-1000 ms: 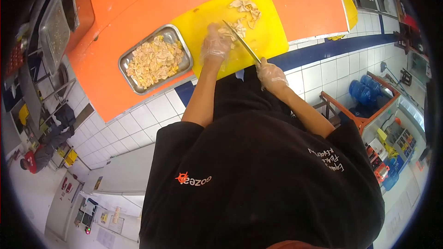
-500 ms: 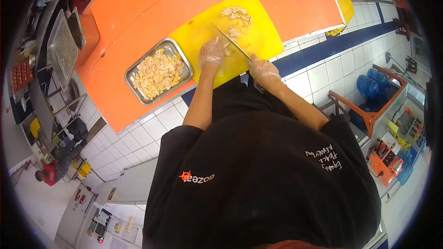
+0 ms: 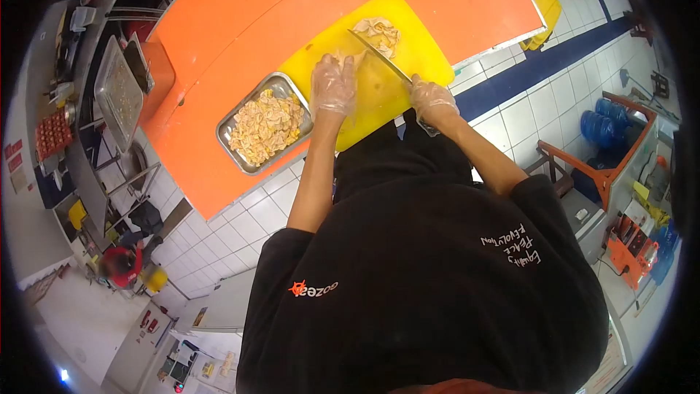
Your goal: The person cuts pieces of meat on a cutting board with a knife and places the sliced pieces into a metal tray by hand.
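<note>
A long kitchen knife (image 3: 380,55) is gripped by its handle in my right hand (image 3: 434,101), which wears a clear plastic glove. Its blade slants across a yellow cutting board (image 3: 415,66), between a pile of pale, skin-like meat (image 3: 380,29) and my other hand. My left hand (image 3: 333,86), gloved too, is closed at a pale piece of meat (image 3: 356,60) on the board, left of the blade; its fingertips are partly hard to make out. Beside that hand, a metal tray (image 3: 224,125) holds a heap of cut pale and yellowish pieces (image 3: 266,128).
Everything rests on an orange table (image 3: 240,22) with a white edge. Metal pans (image 3: 120,91) stand past its left end. A person in red (image 3: 122,266) is in the background at lower left. Blue water bottles (image 3: 601,124) sit in an orange-framed rack (image 3: 616,168) at right.
The knife and my right hand have shifted slightly right and down in view. My left hand looks less curled. The person in the background has moved right. The whole view has turned a little.
</note>
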`<state>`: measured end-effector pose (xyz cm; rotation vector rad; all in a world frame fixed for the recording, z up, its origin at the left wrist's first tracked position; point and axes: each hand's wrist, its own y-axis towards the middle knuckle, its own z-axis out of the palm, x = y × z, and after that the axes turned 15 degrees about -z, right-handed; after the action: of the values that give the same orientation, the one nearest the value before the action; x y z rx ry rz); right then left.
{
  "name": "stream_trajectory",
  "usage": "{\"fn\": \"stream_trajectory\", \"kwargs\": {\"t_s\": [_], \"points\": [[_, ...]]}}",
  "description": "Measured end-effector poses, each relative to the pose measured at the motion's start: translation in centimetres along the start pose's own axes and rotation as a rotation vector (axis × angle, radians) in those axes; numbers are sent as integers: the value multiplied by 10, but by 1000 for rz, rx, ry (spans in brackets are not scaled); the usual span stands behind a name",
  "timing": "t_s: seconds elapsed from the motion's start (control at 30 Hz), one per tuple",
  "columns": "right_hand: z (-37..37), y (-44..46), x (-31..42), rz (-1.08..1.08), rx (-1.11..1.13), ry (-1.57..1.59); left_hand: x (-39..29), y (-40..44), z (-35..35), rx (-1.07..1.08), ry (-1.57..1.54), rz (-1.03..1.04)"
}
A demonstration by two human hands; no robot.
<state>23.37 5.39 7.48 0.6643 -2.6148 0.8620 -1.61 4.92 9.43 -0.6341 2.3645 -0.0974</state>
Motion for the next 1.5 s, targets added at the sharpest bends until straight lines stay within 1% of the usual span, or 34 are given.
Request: {"fn": "stream_trajectory", "kwargs": {"t_s": [0.03,0.1,0.13,0.2,0.27,0.33,0.4,0.43,0.5,0.57,0.6,0.63,0.7,0.73,0.8,0.83,0.9,0.93,1.0,1.03,1.1,1.13,1.2,1.23,1.27,1.3,1.33,1.4,1.43,1.5], "points": [[4,1,-1,24,-8,24,-1,2,5,3,0,7],[15,4,-4,18,-47,37,-10,9,7,-98,-154,68],[19,5,-5,7,-76,50,-13,10,3,-99,-152,76],[23,5,-7,16,-60,52,-19,7,-9,38,-174,13],[24,4,-7,25,-44,59,-23,4,-19,34,-169,0],[25,2,-6,-36,-29,-14,-28,-1,-30,29,-160,-14],[22,2,-2,-5,-26,20,-33,-7,-37,66,-282,5],[21,1,-1,26,-20,46,-32,-6,-35,71,-277,11],[24,0,-4,22,-33,48,-28,-6,-35,-44,-229,137],[28,1,-4,16,-48,51,-27,-7,-34,-83,-217,179],[25,2,-2,36,-48,61,-27,-9,-34,-125,-212,215],[22,2,-1,57,-51,71,-36,-15,-40,-122,-208,221],[18,1,0,60,-35,85,-49,-27,-54,-10,-259,105],[17,1,0,60,-18,93,-48,-28,-54,-7,-255,108],[16,2,0,71,-6,95,-43,-31,-51,-131,-242,159],[15,2,1,79,7,90,-38,-32,-52,-126,-237,163],[13,2,2,84,-3,95,-32,-31,-57,-34,-127,74],[12,1,2,86,-8,94,-32,-32,-58,-31,-124,78],[11,0,2,83,-11,102,-33,-36,-60,-44,-280,72],[11,0,1,79,-13,103,-33,-37,-63,-39,-276,75],[15,-2,2,81,-38,95,-33,-41,-70,-82,-257,-118],[15,-1,1,76,-66,81,-30,-41,-70,-80,-258,-115],[13,-1,-1,83,-52,100,-8,-46,-69,-34,-87,-215],[12,-1,0,88,-41,113,11,-47,-63,-34,-86,-222],[13,2,-3,81,-40,104,35,-44,-53,52,126,-285],[15,2,-4,70,-87,88,41,-43,-50,141,338,-349],[19,1,-5,60,-127,74,48,-47,-45,141,332,-361],[20,0,-8,17,-113,37,58,-56,-34,297,505,-136],[14,-2,-7,-20,-109,4,69,-54,-23,330,543,-193],[-1,-8,4,-5,-94,33,79,-59,-15,323,521,-223]]}}
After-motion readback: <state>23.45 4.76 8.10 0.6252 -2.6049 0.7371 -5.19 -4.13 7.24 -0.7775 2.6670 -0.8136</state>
